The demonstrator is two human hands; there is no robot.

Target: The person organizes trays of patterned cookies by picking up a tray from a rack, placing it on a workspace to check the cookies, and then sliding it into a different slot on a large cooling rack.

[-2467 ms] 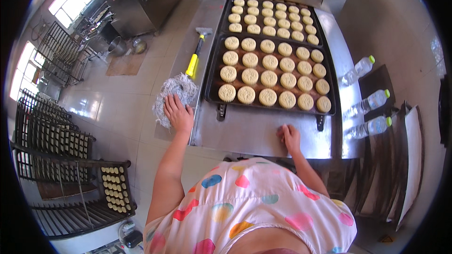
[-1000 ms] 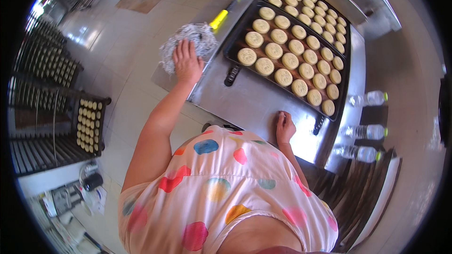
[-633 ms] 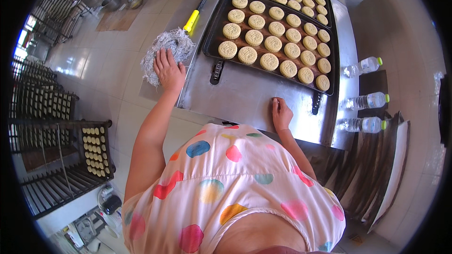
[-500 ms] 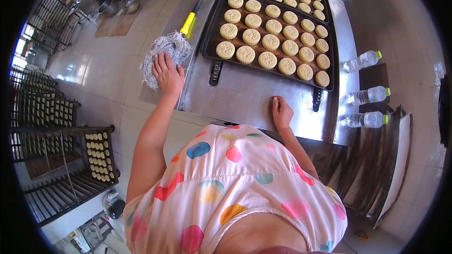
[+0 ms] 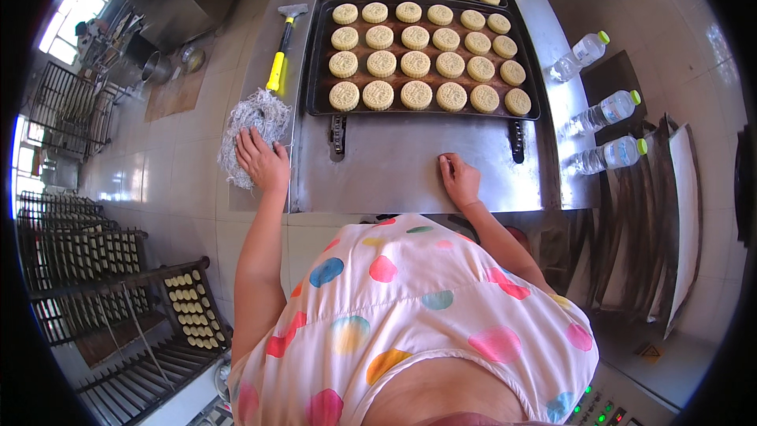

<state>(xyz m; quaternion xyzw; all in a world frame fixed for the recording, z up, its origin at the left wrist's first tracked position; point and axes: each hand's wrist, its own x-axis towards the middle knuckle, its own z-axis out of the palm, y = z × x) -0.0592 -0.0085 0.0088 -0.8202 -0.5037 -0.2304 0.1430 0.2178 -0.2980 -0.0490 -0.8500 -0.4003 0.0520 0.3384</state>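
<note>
My left hand (image 5: 262, 161) lies with fingers stretched over a grey-white bundle of shaggy yarn (image 5: 264, 113) on the left side of the metal table. Just beyond the bundle is a scraper (image 5: 277, 63) with a yellow and black handle. My right hand (image 5: 460, 180) rests on the bare steel near the table's front edge, its fingers curled in and nothing visible in them. Ahead of both hands sits a dark baking tray (image 5: 315, 71) with rows of round, pale, stamped pastries (image 5: 415, 63). A second tray (image 5: 505, 5) of the same pastries adjoins its far side.
Three clear bottles (image 5: 603, 113) with green caps stand along the table's right edge. Chain slots (image 5: 337, 140) show in front of the near tray. Dark sheets (image 5: 631, 229) lean at the right. On the left are racks (image 5: 142, 347) holding more pastry trays, and metal pots (image 5: 156, 69) farther off.
The view has turned, so the table now appears straighter and the trays farther left. My left hand stays on the yarn bundle, and my right hand stays curled on the steel.
</note>
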